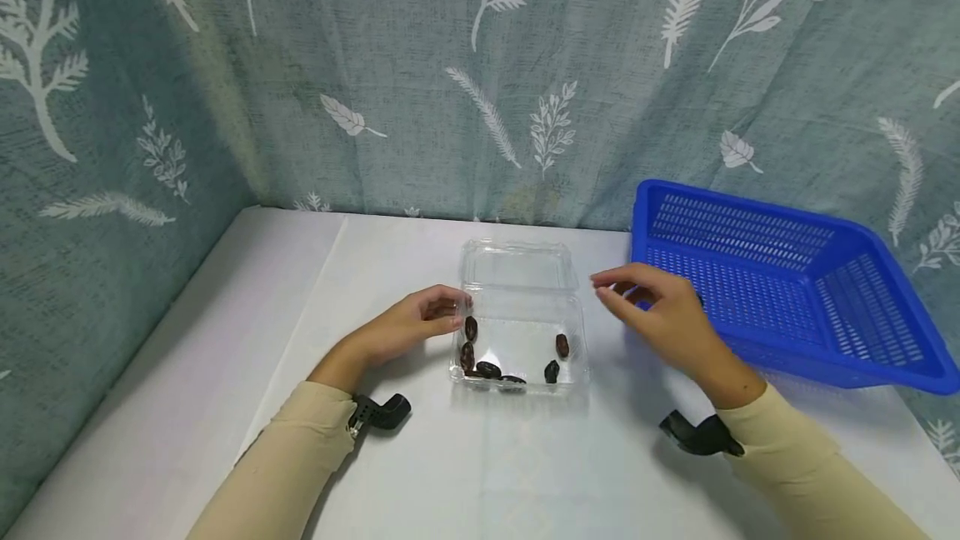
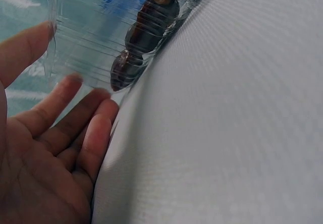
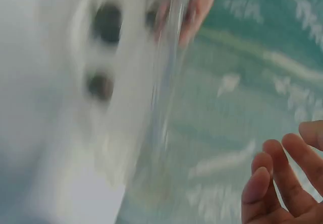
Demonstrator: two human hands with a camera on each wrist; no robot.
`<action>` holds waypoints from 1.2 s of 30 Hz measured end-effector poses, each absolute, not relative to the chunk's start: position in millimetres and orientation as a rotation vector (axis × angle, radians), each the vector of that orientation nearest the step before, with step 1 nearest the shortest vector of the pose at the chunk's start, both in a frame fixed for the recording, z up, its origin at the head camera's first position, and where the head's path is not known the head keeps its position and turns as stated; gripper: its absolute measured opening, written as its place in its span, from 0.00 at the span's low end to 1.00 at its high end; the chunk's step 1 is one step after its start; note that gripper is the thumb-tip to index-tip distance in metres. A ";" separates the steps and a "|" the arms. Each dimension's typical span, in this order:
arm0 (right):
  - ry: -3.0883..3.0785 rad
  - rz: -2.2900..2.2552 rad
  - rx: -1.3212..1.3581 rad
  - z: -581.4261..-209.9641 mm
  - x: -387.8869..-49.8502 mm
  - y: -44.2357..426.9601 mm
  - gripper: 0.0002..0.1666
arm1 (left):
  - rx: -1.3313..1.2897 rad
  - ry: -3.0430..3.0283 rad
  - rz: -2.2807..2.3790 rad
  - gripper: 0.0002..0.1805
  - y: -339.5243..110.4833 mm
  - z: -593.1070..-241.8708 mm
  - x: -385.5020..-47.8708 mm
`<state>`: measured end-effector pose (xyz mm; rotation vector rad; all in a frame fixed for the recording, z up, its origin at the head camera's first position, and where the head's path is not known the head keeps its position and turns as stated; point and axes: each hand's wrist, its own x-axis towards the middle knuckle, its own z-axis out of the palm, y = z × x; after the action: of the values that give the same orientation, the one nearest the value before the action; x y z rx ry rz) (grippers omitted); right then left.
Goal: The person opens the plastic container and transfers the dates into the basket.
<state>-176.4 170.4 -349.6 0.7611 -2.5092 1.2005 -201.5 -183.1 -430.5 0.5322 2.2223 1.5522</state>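
Note:
A clear plastic clamshell container (image 1: 517, 307) lies with its lid (image 1: 517, 265) folded back, away from me. Several dark brown dates (image 1: 488, 369) are inside, mostly along the left and near walls; one date (image 1: 562, 346) sits by the right wall. Beside the container's left wall is my left hand (image 1: 420, 323), with its thumb and fingertips touching the plastic. The left wrist view shows that hand (image 2: 55, 148) with relaxed fingers near the ribbed wall. My right hand (image 1: 660, 315) hovers between container and basket, fingers loosely bent with nothing between them. The right wrist view is blurred around the dates.
A blue perforated plastic basket (image 1: 862, 232) stands at the right, partly behind my right hand. A small dark thing at its inner near side is mostly hidden by that hand. The white tabletop (image 1: 525, 473) ends at a leaf-patterned curtain (image 1: 420, 132).

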 end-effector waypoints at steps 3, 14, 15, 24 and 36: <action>-2.531 1.300 0.839 -357.0 -172.4 146.0 0.10 | 0.528 2.228 1.555 0.25 -182.3 -430.5 -203.0; -2.830 1.454 0.919 -390.9 -184.0 93.8 0.10 | 0.529 2.215 1.565 0.24 -174.4 -437.3 -205.8; -2.856 1.451 0.943 -393.0 -184.8 90.0 0.10 | 0.529 2.220 1.565 0.24 -174.2 -436.9 -205.7; -2.955 1.416 1.016 -400.7 -183.6 75.9 0.11 | 0.557 2.214 1.569 0.24 -175.8 -432.3 -206.5; -3.046 1.373 1.129 -405.4 -183.6 67.2 0.12 | 0.510 2.218 1.561 0.25 -184.1 -432.2 -201.7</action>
<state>-183.6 67.2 -405.4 1.1285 -3.0457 1.3735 -201.7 -184.1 -432.2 0.5100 2.2176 1.5613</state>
